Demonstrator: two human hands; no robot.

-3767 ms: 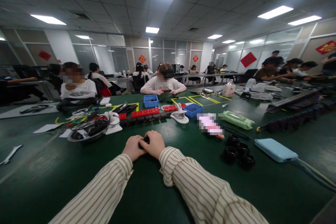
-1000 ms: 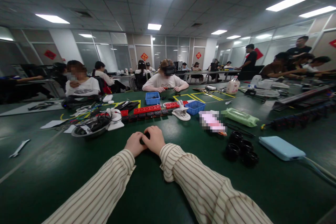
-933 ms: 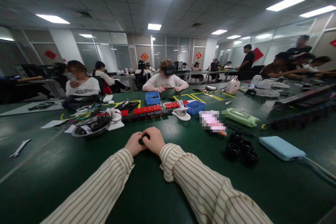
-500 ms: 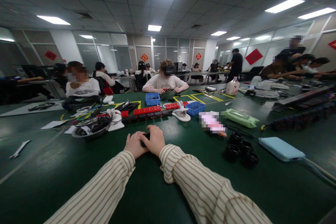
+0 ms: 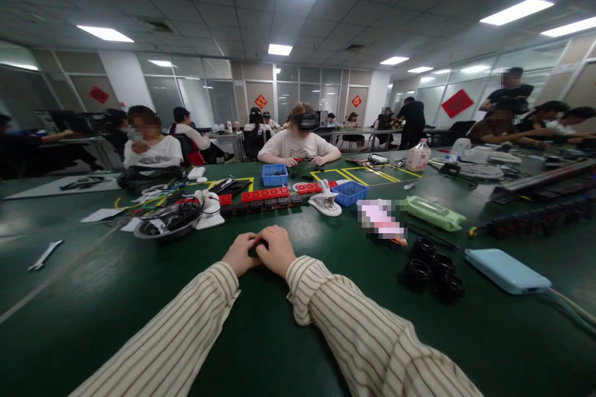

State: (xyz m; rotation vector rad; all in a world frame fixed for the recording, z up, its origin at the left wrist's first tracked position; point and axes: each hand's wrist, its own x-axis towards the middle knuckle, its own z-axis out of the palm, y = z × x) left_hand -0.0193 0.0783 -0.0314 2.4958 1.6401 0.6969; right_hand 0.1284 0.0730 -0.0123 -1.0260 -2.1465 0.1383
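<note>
Pinching small round black part (image 5: 256, 249) | left hand (image 5: 239, 254), right hand (image 5: 277, 250) grips closed | green felt table (image 5: 116, 298)

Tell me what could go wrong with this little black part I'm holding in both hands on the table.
1. The black part is almost wholly hidden between the left hand and right hand; a slip could go unseen, and it may be hard to spot on the dark green table.
2. The black rings lie loose near the right sleeve; a sweep of that arm might scatter them.
</note>
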